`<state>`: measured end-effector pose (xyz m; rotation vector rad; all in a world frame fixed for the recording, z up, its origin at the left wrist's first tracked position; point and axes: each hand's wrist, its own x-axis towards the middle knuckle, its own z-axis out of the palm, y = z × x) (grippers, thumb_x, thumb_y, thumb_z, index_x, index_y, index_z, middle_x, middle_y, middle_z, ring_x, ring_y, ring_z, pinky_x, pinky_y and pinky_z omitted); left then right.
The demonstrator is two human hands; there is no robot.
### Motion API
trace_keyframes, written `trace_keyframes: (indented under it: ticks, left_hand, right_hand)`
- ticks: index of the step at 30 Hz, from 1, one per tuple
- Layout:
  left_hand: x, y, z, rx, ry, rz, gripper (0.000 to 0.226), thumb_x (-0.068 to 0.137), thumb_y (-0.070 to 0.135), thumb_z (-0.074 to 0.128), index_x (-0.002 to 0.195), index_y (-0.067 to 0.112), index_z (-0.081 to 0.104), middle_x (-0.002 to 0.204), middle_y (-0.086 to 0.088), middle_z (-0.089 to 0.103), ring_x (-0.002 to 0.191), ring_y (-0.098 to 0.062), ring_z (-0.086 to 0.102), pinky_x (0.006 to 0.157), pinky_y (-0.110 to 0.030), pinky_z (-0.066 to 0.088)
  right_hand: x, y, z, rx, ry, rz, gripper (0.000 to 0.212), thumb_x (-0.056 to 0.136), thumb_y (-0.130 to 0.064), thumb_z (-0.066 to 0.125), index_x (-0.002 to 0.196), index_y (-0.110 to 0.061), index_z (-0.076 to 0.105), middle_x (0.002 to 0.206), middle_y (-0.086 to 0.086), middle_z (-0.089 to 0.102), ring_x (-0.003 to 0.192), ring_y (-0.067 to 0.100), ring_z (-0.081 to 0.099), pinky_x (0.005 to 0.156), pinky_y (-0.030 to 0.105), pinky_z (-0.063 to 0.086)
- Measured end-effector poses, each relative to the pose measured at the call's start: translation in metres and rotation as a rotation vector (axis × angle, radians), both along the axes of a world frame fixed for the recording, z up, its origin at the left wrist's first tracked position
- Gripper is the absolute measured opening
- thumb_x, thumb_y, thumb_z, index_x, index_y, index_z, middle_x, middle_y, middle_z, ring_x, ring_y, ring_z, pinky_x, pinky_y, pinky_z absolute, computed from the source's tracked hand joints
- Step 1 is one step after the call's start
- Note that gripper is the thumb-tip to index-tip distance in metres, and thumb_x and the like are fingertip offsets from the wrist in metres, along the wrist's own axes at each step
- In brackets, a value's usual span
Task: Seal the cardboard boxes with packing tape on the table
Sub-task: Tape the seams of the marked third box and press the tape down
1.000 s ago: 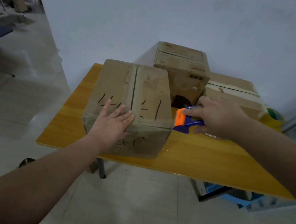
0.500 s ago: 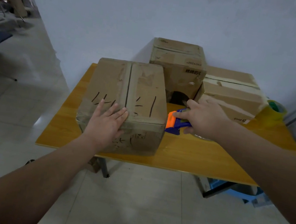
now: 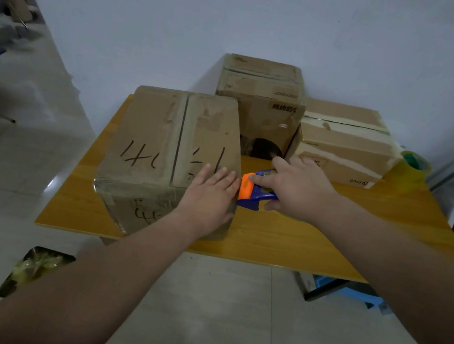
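Note:
A large cardboard box (image 3: 165,145) with black marker strokes sits at the front left of the yellow table (image 3: 312,243). My left hand (image 3: 210,198) lies flat, fingers spread, on the box's near right corner. My right hand (image 3: 296,191) grips a blue and orange tape dispenser (image 3: 252,193), whose orange end touches the box's right edge beside my left fingertips. Two more boxes stand behind: a tall one (image 3: 260,97) and a low taped one (image 3: 345,142).
A roll of yellow tape (image 3: 413,170) stands at the table's right back, next to the low box. A white wall runs behind the table. On the floor lie a bag of crumpled tape (image 3: 28,269) at left and a blue stool (image 3: 349,290) under the table.
My left hand slid rightward across the box top to its right corner. The dispenser in my right hand moved left until it met the box's right edge.

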<state>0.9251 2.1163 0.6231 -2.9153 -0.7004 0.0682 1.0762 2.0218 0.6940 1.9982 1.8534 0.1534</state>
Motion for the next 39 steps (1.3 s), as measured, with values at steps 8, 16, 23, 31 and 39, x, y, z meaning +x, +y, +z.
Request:
trace_keyframes:
  ticks: [8,16,23,31,39]
  left_hand:
    - [0.007,-0.002,0.003,0.0,0.01,0.068,0.058,0.099,0.049,0.027,0.15,0.022,0.02,0.157,0.005,0.02,0.145,-0.017,0.015,0.117,-0.043,-0.004]
    - [0.013,-0.011,0.002,0.052,0.029,0.112,0.057,0.1,0.048,0.023,0.149,0.018,0.023,0.156,0.002,0.021,0.144,-0.015,0.019,0.118,-0.039,0.001]
    - [0.014,-0.01,-0.003,0.04,-0.021,0.143,0.053,0.101,0.046,0.024,0.149,0.023,0.024,0.156,0.006,0.021,0.143,-0.012,0.019,0.116,-0.038,0.0]
    - [0.011,-0.008,-0.014,0.036,-0.099,0.142,0.049,0.097,0.042,0.044,0.139,0.018,0.046,0.145,0.0,0.043,0.136,-0.017,0.037,0.115,-0.041,0.014]
    - [0.013,-0.007,-0.013,0.052,-0.121,0.146,0.049,0.099,0.044,0.037,0.143,0.022,0.04,0.15,0.005,0.034,0.14,-0.013,0.029,0.114,-0.038,0.008]
  right_hand:
    - [0.041,-0.034,0.009,-0.004,0.038,0.044,0.072,0.088,-0.063,0.046,0.149,-0.043,0.013,0.137,0.005,0.037,0.121,0.026,0.042,0.098,0.037,0.035]
    - [0.047,-0.047,0.005,-0.067,-0.051,0.056,0.065,0.091,-0.054,0.051,0.147,-0.04,0.021,0.137,0.008,0.039,0.119,0.032,0.044,0.095,0.04,0.037]
    - [0.035,-0.023,-0.011,-0.18,-0.021,0.017,0.057,0.092,-0.043,0.056,0.143,-0.038,0.032,0.128,0.01,0.044,0.117,0.035,0.045,0.093,0.045,0.038]
    - [0.02,0.004,-0.03,-0.224,0.022,0.003,0.047,0.093,-0.036,0.057,0.138,-0.034,0.043,0.125,0.009,0.046,0.114,0.035,0.046,0.091,0.045,0.037]
    - [0.018,0.017,-0.033,-0.256,-0.003,0.005,0.038,0.089,-0.037,0.062,0.124,-0.026,0.054,0.117,0.006,0.05,0.107,0.031,0.05,0.082,0.04,0.038]
